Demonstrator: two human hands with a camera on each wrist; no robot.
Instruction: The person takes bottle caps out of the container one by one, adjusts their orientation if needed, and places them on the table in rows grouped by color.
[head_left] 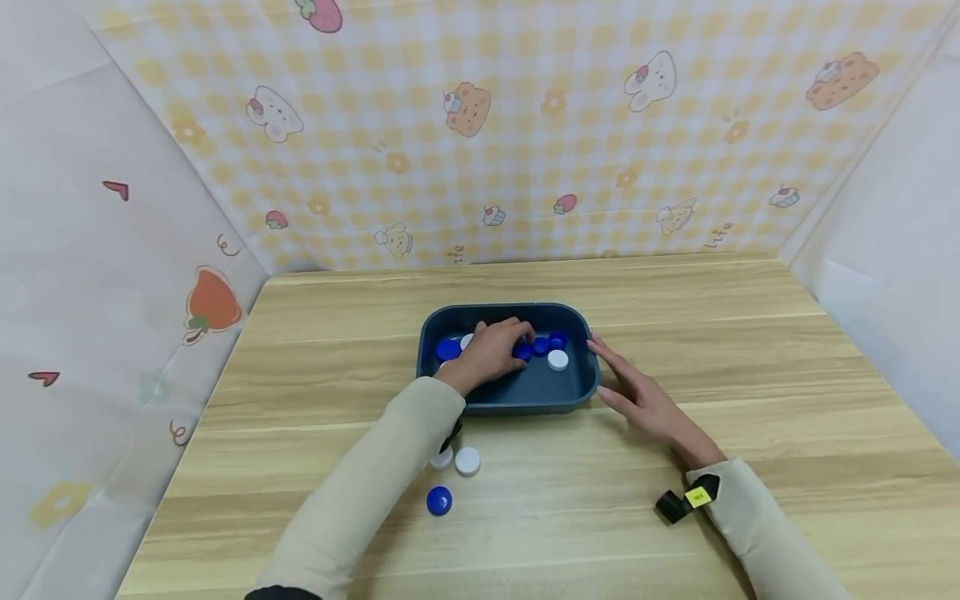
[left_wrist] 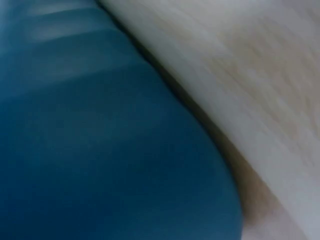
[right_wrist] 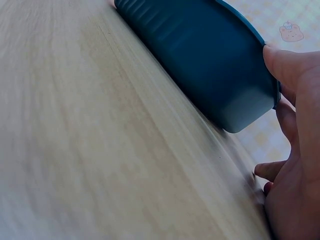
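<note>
A dark blue rectangular tray (head_left: 532, 398) with rounded corners holds several blue and white bottle caps. My left hand (head_left: 491, 352) reaches down into it, fingers bent, with a blue bottle cap (head_left: 522, 352) between thumb and fingers. Right of that cap lie more blue caps (head_left: 557, 340) and a white cap (head_left: 557, 360). To the left of the hand sits another blue cap (head_left: 448, 349). At the tray's right end, my right hand (head_left: 645, 404) touches the rim with thumb and fingertips, its fingers spread. The left wrist view shows just the tray's outer wall (left_wrist: 110, 150), blurred.
On the wooden table (head_left: 720, 350), in front of the tray, lie two white caps (head_left: 467, 461) and a blue cap (head_left: 439, 500), one white cap partly behind the left sleeve (head_left: 375, 467). A yellow checked cloth (head_left: 555, 150) hangs behind the table; white cloths stand at both sides.
</note>
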